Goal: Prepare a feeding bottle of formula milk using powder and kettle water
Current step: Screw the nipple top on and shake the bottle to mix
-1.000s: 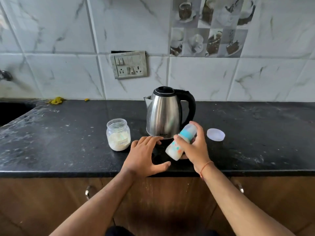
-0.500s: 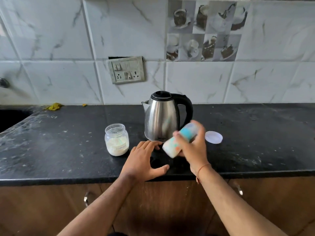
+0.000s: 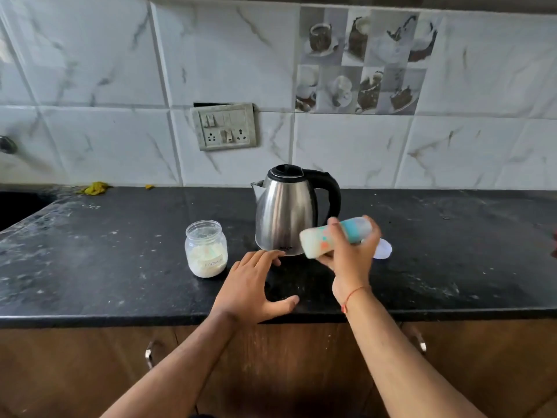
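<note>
My right hand [image 3: 351, 260] grips a feeding bottle [image 3: 316, 241] of white milk, tilted almost on its side and blurred, just in front of the steel kettle [image 3: 286, 215]. The bottle's top end is covered by my fingers. My left hand [image 3: 250, 288] rests flat on the black counter [image 3: 105, 260] with fingers spread, holding nothing, its fingertips near the kettle's base. An open glass jar of formula powder [image 3: 206, 250] stands left of the kettle. A white lid [image 3: 384, 251] lies on the counter behind my right hand.
A switch and socket plate [image 3: 224, 126] sits on the tiled wall behind the kettle. A sink edge [image 3: 18, 206] is at the far left, with yellow scraps [image 3: 95, 188] by the wall. Cabinet handles [image 3: 149, 354] show below the counter.
The bottle has tipped from a steep slant to nearly horizontal in my right hand, with motion blur. The left hand stays flat on the counter. The camera has tilted slightly up.
</note>
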